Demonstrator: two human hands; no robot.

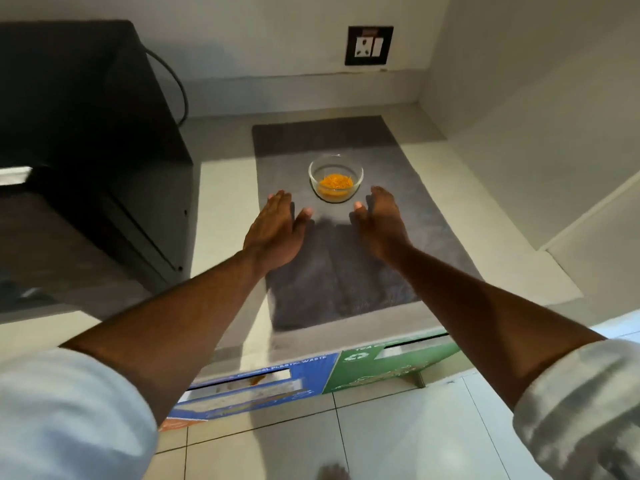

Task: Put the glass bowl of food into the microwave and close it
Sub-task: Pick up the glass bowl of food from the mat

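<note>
Out on the grey mat [346, 140] on the tabletop [221, 188] sits the glass bowl [336, 178], left hand [273, 230] and right hand [381, 223] spread open, empty, flanking its near side to cup it, microwave [86, 133] at left.

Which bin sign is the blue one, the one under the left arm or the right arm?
The left arm's. The blue sign sits below the left hand; the green sign is beside it.

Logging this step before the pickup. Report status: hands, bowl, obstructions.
Left hand and right hand open, short of the glass bowl. Bowl upright on grey mat, untouched. Nothing between hands and bowl.
</note>
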